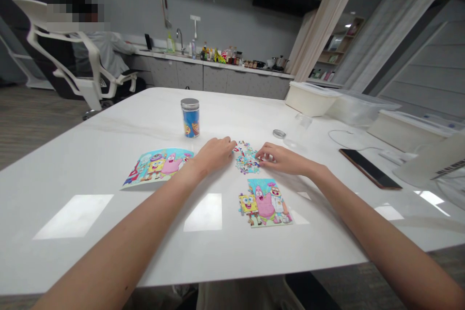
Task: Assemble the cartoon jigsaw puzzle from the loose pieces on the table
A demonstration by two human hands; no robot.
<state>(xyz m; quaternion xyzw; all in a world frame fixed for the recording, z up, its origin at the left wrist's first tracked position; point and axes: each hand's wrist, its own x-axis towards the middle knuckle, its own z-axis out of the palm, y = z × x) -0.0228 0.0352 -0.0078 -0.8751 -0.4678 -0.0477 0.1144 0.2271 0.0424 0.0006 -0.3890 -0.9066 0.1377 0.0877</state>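
A loose pile of small jigsaw puzzle pieces [247, 159] lies on the white table between my hands. My left hand [217, 151] is closed, its curled fingertips at the pile's upper left edge; whatever they hold is hidden. On the opposite side, my right hand [278, 159] bends its fingers and thumb together around a puzzle piece at the pile's edge. Nearer to me is a joined section of puzzle [266, 203] with yellow and pink cartoon characters, straight along its right and bottom sides. A printed picture sheet [154, 167] with similar characters lies partly behind my left forearm.
A clear jar [191, 118] with a silver lid and blue contents stands beyond my left hand. Past my right hand are a loose metal lid [279, 133], a clear jar [302, 123], a phone [370, 168] and storage boxes [313, 98]. A person sits at the far left.
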